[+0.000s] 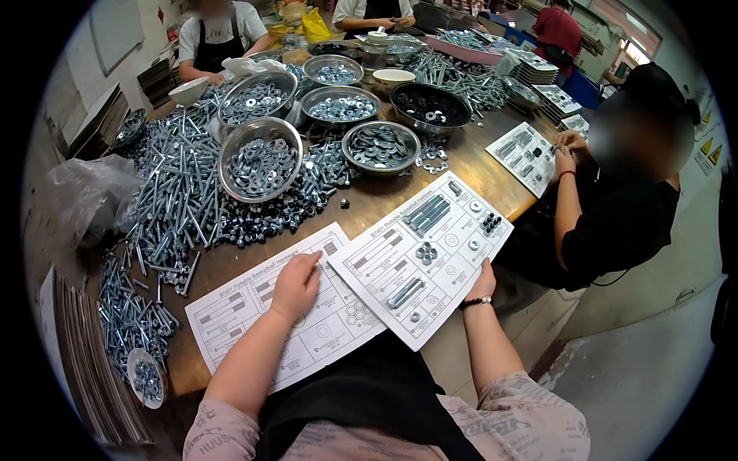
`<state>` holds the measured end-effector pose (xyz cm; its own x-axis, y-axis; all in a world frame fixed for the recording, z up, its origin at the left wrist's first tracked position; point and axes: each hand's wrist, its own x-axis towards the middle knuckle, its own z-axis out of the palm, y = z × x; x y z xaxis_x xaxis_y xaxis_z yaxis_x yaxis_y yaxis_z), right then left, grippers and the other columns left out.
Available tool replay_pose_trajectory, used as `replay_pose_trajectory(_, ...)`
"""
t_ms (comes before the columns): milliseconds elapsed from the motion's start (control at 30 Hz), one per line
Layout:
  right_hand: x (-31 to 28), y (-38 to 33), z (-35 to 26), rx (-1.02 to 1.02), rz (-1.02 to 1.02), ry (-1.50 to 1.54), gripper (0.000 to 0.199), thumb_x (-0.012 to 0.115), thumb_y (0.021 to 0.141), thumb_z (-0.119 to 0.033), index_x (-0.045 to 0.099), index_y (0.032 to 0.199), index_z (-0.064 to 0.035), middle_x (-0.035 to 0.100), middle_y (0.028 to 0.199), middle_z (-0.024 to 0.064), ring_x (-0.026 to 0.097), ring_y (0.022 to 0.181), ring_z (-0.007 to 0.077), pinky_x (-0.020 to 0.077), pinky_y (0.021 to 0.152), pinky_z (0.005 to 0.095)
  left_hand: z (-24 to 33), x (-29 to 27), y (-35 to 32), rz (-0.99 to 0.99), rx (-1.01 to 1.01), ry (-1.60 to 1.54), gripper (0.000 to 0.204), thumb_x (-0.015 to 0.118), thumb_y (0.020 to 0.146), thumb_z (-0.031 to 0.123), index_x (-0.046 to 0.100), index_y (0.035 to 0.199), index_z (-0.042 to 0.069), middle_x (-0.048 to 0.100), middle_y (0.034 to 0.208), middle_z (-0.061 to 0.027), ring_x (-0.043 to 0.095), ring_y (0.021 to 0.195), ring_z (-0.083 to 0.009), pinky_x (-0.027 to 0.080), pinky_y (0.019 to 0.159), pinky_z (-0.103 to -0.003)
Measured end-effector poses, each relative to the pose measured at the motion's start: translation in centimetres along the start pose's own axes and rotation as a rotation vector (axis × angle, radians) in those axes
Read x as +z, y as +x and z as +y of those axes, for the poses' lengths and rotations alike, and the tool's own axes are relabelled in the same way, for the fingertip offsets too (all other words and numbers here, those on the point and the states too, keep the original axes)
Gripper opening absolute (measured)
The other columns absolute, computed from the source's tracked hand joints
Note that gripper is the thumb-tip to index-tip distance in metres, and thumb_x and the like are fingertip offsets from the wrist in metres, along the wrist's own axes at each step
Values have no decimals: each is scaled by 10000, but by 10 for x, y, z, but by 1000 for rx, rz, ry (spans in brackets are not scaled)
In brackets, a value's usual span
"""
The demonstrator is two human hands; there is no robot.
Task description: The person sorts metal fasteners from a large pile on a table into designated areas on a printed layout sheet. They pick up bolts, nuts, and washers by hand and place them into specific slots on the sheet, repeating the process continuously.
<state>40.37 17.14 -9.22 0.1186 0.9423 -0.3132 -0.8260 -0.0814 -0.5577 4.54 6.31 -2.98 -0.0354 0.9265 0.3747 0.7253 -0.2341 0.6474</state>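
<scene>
Two white printed sheets with part outlines lie at the near edge of the wooden table [477, 173]. My left hand [295, 286] rests flat on the left sheet [254, 323], fingertips near its upper right corner, holding nothing. My right hand [481, 286] touches the lower right edge of the right sheet [430, 253], which overlaps the left one and carries bolts, nuts and washers laid on its outlines. Whether that hand pinches the edge is unclear.
Heaps of silver bolts [173, 196] and dark nuts [265, 219] cover the left half of the table. Several steel bowls of washers [260, 160] stand behind. A small dish of nuts [146, 378] is near left. A person in black [615, 215] sits right; others work beyond.
</scene>
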Motion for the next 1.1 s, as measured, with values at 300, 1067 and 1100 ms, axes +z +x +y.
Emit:
replay_pose_trajectory(300, -1, 48, -35, -52, 95, -63, 450, 306, 946, -266, 378, 1277, 30, 457, 1270, 173, 483, 1119, 333, 411, 922, 425, 9, 3, 1, -87, 157, 270, 376, 625, 688, 134, 590, 1056, 67, 555, 1127, -102, 513, 1026, -279, 388, 880, -399)
replay_pose_trajectory(1067, 49, 69, -61, -783, 121, -775, 243, 489, 881, -151, 539, 1066, -1, 560, 887, 31, 490, 696, 86, 408, 615, 215, -29, -76, -43, -132, -149, 253, 446, 639, 734, 219, 551, 1138, 53, 494, 1234, -137, 430, 1161, -309, 307, 1000, -407)
replay_pose_trajectory(1100, 72, 64, -48, -819, 71, -937, 230, 499, 875, -138, 554, 1050, 1, 575, 906, 33, 513, 723, 90, 422, 644, 218, -35, -83, -50, -99, -160, 302, 442, 643, 733, 230, 554, 1129, 55, 495, 1232, -135, 428, 1162, -307, 302, 1002, -416)
